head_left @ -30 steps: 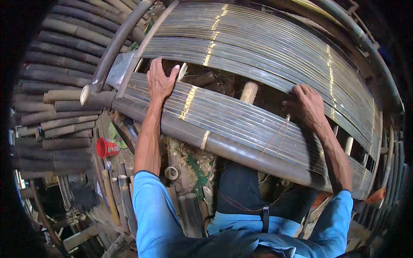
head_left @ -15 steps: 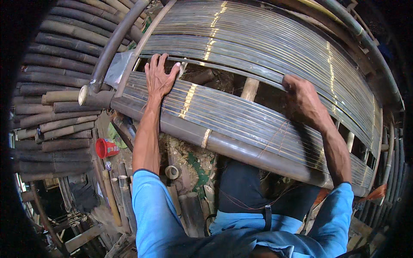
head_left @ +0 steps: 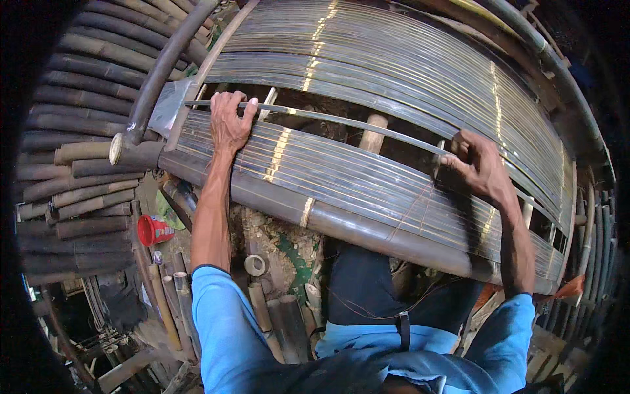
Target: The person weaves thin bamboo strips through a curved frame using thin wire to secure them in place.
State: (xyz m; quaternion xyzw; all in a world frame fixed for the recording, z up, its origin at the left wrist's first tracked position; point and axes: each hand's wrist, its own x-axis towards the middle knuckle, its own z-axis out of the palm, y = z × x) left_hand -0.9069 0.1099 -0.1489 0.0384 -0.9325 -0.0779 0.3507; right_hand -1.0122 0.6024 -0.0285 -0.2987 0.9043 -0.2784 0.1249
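Before me lies a bamboo frame of dark slats, split by a long gap into a far section [head_left: 407, 72] and a near section [head_left: 341, 165]. A loose bamboo slat [head_left: 341, 119] spans the gap lengthwise. My left hand [head_left: 230, 123] is closed over the slat near its left end. Farther right, my right hand [head_left: 484, 167] pinches the same slat, its fingers partly in shadow. Through the gap show a pale round crosspiece [head_left: 372, 134] and a thin light strip [head_left: 268, 102]. Fine reddish cord [head_left: 420, 209] trails over the near slats below my right hand.
A thick bamboo pole [head_left: 367, 234] forms the frame's near edge, just beyond my lap. Stacked dark bamboo poles [head_left: 79, 121] lie at left. A red cup [head_left: 155, 230] and short bamboo pieces [head_left: 289, 325] are on the ground.
The slat has come away from the far section toward the near one, and the gap behind it is wider. My left hand moved slightly left, my right hand slightly right and nearer.
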